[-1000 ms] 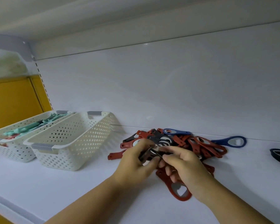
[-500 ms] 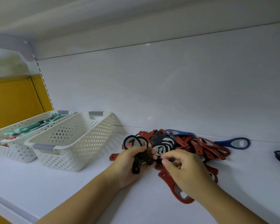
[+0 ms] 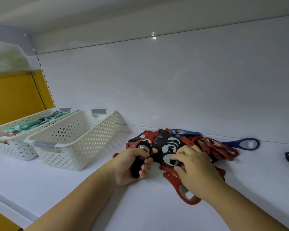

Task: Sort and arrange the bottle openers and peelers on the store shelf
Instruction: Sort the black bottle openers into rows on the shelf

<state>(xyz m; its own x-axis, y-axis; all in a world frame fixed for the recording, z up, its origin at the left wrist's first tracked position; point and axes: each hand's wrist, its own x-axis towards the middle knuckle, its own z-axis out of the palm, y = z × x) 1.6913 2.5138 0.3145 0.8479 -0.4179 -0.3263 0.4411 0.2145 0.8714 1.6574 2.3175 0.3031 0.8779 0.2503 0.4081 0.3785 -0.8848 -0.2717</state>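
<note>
As seen from the head camera, the left hand grips a black plastic bottle opener near the white shelf's middle. The right hand, fingers curled, pinches another black opener from the red-and-black pile against the back edge. Lifting straight up should avoid snagging neighbours.

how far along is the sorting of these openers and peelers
Early. Done: the far-left basket already holds mint-green pieces. In hand: the left hand grips a black opener; the right hand picks at the pile. Left: that mixed pile, and a blue opener lying apart.
</note>
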